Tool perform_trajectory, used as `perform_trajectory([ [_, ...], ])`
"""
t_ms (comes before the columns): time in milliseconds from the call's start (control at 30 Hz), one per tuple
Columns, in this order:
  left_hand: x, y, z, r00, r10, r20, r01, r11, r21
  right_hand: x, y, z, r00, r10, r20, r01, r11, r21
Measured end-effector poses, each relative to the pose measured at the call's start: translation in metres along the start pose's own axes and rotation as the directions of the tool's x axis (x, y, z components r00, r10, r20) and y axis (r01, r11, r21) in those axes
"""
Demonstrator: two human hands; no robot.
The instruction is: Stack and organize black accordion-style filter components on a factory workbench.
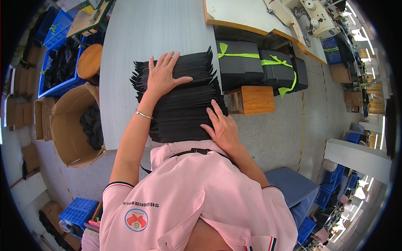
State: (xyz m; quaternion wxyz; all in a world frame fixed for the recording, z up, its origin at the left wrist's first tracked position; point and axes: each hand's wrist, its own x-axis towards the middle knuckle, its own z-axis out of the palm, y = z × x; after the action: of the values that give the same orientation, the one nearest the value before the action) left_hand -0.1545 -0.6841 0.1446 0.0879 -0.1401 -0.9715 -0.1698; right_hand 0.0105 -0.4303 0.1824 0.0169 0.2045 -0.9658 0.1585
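Note:
A long row of thin black fabric pieces (184, 119), packed side by side, lies on the grey-white table (121, 50) right in front of me. Its far end spreads into pointed, ragged edges. My left hand (163, 76) rests flat on the far part of the row, fingers spread and thumb pointing right. Against the near right side lies my right hand (222, 126), its fingers apart and touching the pieces. Neither hand grips anything that I can see.
Black bundles tied with yellow-green strips (239, 58) sit right of the table, beside a wooden stool (257, 100). A sewing machine (316, 21) stands at the far right. Left are an open cardboard box (69, 129), a round stool (89, 61) and a blue crate (52, 90).

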Motion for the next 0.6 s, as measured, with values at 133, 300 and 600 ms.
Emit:
perform_trajectory([
  [133, -0.0003, -0.0011, 0.0018, 1.0, 0.004, -0.008, -0.004, 1.0, 0.0, -0.0004, 0.001, 0.0028, 1.0, -0.017, 0.0, 0.017, 1.0, -0.022],
  [300, -0.0008, -0.0008, 0.0013, 1.0, 0.005, -0.012, -0.005, 1.0, -0.003, -0.0009, 0.0004, 0.0044, 1.0, -0.027, -0.012, 0.026, 0.998, -0.054],
  [600, 0.0, -0.0007, 0.0013, 1.0, -0.001, 0.004, 0.001, 1.0, -0.005, 0.0075, -0.0032, -0.0031, 0.999, 0.003, -0.034, -0.002, 0.999, 0.035],
])
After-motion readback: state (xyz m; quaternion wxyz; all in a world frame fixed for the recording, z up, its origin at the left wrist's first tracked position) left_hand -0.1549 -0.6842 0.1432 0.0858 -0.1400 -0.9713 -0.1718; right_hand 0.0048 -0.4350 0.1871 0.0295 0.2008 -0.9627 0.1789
